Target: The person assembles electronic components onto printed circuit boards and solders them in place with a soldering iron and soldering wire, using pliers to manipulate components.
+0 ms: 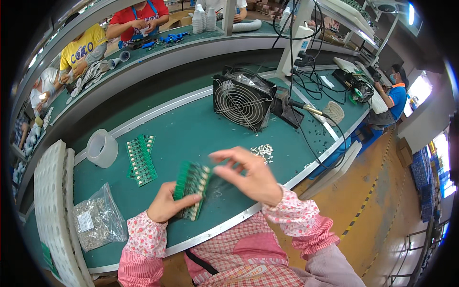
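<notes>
My left hand [169,203] grips a green circuit board panel [191,189] near its lower end, thumb across the front. The panel is held tilted above the green bench, with a row of small pale parts along its right side. My right hand [248,174] is just right of the panel's upper end, its fingers spread and slightly blurred; nothing shows between them. Beyond that hand lies a loose pile of small white components [263,152]. More green circuit board panels [141,160] lie overlapped on the bench to the left.
A clear tape roll [102,148], a bag of small parts [98,217] and white foam trays [52,205] are at the left. A black fan [243,100] stands at the back, beside a soldering iron [310,109] with trailing cables. Other people work across the bench and far right.
</notes>
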A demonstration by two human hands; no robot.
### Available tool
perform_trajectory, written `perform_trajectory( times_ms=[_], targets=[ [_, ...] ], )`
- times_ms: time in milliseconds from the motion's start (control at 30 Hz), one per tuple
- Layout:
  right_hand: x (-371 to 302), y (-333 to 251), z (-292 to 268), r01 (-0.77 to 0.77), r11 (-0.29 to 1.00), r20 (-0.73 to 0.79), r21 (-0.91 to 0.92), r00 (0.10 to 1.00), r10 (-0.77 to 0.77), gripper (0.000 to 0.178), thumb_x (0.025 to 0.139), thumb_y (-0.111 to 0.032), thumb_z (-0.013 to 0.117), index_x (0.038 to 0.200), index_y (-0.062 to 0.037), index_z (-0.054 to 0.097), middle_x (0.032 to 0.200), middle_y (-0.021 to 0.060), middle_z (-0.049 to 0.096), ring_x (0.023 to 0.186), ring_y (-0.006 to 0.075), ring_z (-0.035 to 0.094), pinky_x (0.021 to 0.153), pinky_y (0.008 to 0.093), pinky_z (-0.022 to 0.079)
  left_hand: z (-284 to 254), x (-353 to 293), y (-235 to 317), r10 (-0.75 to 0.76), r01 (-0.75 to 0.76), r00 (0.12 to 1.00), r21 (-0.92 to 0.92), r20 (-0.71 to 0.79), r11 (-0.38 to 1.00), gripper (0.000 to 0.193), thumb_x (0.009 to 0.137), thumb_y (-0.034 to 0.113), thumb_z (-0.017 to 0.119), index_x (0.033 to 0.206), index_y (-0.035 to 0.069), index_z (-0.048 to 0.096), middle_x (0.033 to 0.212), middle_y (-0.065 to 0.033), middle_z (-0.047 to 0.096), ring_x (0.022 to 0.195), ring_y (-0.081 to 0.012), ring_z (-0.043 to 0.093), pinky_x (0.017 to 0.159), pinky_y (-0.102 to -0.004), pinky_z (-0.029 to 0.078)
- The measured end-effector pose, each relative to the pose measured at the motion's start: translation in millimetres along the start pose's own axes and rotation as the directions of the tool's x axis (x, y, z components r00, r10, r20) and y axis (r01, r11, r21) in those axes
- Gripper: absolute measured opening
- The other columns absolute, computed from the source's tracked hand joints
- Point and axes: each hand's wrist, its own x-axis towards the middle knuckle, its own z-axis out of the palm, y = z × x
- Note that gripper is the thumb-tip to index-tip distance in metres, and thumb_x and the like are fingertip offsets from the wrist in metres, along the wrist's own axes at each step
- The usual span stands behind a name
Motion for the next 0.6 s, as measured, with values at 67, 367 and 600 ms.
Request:
perform_trajectory(
  times_ms=[67, 367, 600],
  targets=[
    [-8.9, 10.8, -23.0, -0.012, 0.976, -0.219, -0.217, 0.975, -0.037, 0.021, 0.082, -0.013, 0.067, 0.101, -0.0058, 0.065, 0.09, 0.0071, 0.064, 0.07, 0.0142, 0.06, 0.062, 0.0262, 0.049, 4.1, 4.9, -3.1, 0.008, -0.025, 0.996, -0.18, -0.093, 0.983, 0.024, 0.081, 0.01, 0.07, 0.102, -0.001, 0.063, 0.089, -0.0049, 0.066, 0.076, -0.0093, 0.06, 0.068, -0.026, 0.05],
    [-47.8, 57.1, -47.5, 0.018, 0.749, -0.175, -0.663, 0.968, -0.179, 0.016, 0.074, -0.009, 0.071, 0.089, -0.0073, 0.067, 0.082, 0.0042, 0.061, 0.074, 0.0208, 0.057, 0.062, 0.0307, 0.049, 17.9, 12.7, -9.6, 0.016, -0.241, 0.929, -0.572, -0.369, 0.784, 0.029, 0.082, 0.008, 0.065, 0.109, 0.002, 0.056, 0.099, -0.0075, 0.061, 0.087, -0.0142, 0.059, 0.078, -0.0314, 0.05],
    [-30.1, 55.9, -33.5, 0.016, 0.622, -0.159, -0.783, 0.961, -0.226, 0.014, 0.072, -0.011, 0.072, 0.085, -0.0079, 0.066, 0.079, 0.0038, 0.056, 0.078, 0.0222, 0.054, 0.065, 0.033, 0.047, 30.6, 6.9, -7.1, 0.055, -0.24, 0.912, -0.422, -0.406, 0.874, 0.02, 0.081, 0.007, 0.069, 0.099, 0.001, 0.062, 0.09, -0.0067, 0.065, 0.079, -0.0134, 0.062, 0.072, -0.0286, 0.052]
  ],
)
